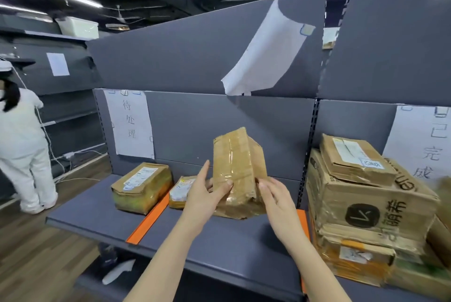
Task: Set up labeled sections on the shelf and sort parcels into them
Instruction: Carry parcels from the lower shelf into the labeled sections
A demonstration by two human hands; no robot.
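A taped brown cardboard parcel (238,169) stands on end in the middle section of the grey shelf (219,245). My left hand (207,189) grips its lower left side, thumb on the front face. My right hand (275,196) touches its lower right edge with the fingers loosely curled. Two more parcels lie to the left: a larger one (141,187) beyond the orange divider strip (148,221) and a small one (179,191) behind my left hand. A handwritten paper label (130,123) hangs on the back panel at left, another paper label (429,145) at right.
A stack of cardboard boxes (366,206) fills the right section. A loose paper sheet (263,52) hangs half detached from the upper panel. A person in white (22,145) stands at far left by another shelf. A white handheld device (117,272) lies on the lower shelf.
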